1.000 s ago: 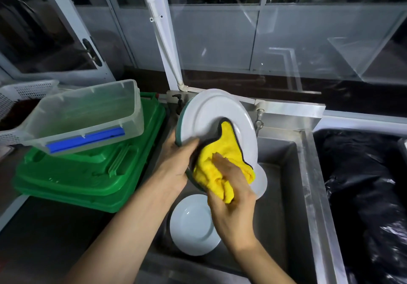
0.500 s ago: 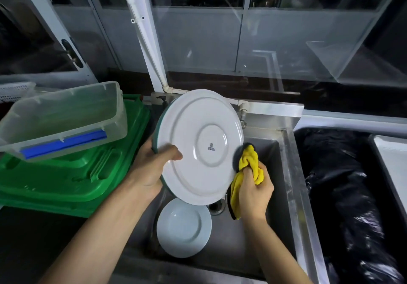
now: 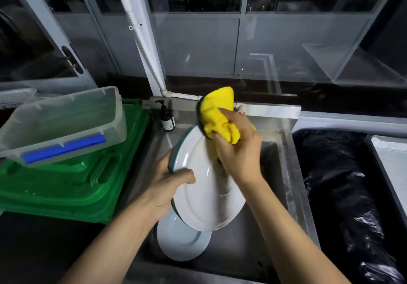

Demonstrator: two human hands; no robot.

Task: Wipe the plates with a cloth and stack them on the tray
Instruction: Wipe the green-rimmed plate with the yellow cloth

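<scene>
A large white plate (image 3: 198, 195) with a dark green rim is tilted over the steel sink (image 3: 284, 187). My left hand (image 3: 167, 182) grips its left rim, thumb on the white face. My right hand (image 3: 240, 151) grips a bunched yellow cloth (image 3: 218, 114) and holds it at the plate's upper far edge. A smaller white plate (image 3: 182, 242) lies flat on the sink bottom, partly under the big plate. A stack of green trays (image 3: 66, 187) sits to the left of the sink.
A clear plastic tub (image 3: 63, 118) with a blue handle rests tilted on the green trays. A dark pump bottle (image 3: 166, 117) stands at the sink's back left corner. A black plastic bag (image 3: 343, 195) fills the bin on the right. Glass panels stand behind.
The plate has tipped from upright to a flatter tilt over the sink. My right hand with the cloth rose from the plate's right side to its upper far edge.
</scene>
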